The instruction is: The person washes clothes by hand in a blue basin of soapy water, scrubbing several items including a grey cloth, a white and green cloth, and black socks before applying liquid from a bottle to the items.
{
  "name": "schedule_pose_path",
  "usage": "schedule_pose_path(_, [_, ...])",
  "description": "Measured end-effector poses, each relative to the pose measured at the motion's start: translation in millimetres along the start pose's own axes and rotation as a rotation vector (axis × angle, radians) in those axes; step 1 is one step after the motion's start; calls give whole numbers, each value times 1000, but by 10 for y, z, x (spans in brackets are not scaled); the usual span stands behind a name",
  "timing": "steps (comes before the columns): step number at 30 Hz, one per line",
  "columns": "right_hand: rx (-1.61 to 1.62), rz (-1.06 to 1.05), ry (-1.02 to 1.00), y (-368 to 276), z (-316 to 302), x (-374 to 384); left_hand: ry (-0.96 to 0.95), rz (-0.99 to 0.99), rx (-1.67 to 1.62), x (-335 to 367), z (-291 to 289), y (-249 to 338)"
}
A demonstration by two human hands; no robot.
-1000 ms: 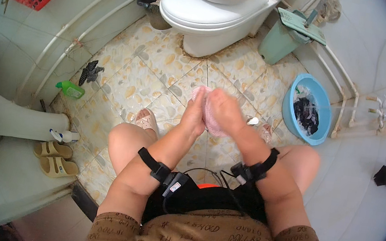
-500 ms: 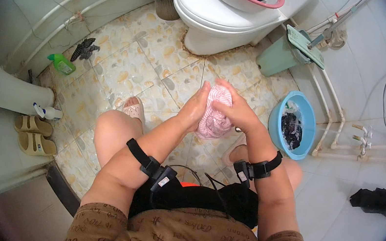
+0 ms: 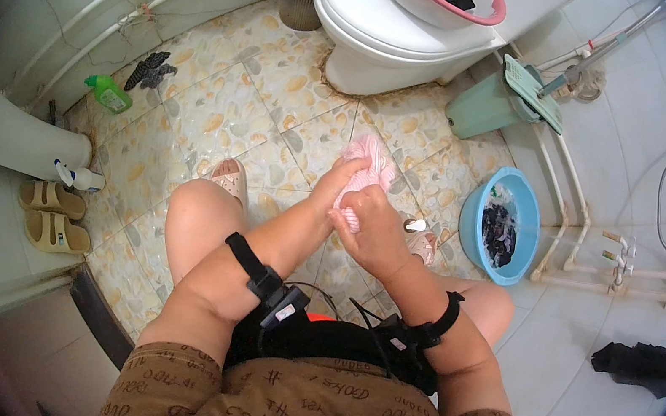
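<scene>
A bunched pink-and-white striped cloth [image 3: 374,152] is held between my hands, out in front of my knees and above the tiled floor. My left hand [image 3: 338,181] is closed round its middle, with the thumb lying over the fabric. Just nearer to me, my right hand [image 3: 375,224] is curled in a fist on the cloth's lower end. The upper part of the cloth bulges out past my fingers. What kind of garment it is, I cannot tell.
To the right is a blue basin [image 3: 472,222] with dark laundry and suds. Ahead stands a toilet [image 3: 361,8] bearing a pink-rimmed basin [image 3: 497,10]. A green bin [image 3: 484,102], a dark wastebasket [image 3: 297,7], a green bottle [image 3: 110,94] and tan slippers [image 3: 57,233] stand around the floor.
Both hands were flatter around the cloth and are now closed tightly on it. The right hand has come nearer to me and inward; the cloth has become narrower between them.
</scene>
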State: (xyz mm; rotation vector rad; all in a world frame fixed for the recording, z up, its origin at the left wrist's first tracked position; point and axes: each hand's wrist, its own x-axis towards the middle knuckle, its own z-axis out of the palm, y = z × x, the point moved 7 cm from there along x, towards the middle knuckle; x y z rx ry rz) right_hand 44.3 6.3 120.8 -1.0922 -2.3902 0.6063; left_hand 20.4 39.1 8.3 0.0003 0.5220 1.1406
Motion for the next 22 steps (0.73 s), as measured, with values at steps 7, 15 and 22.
schedule_pose_path(7, [17,268,180,248,126,90,258,155,35,-23,-407,64])
schedule_pose_path(15, [424,694,175,1105,208,30,211,184,76,-34,-194,1])
schedule_pose_path(22, [1427,726,21,975,294,-32,127,341,156,-166,59,222])
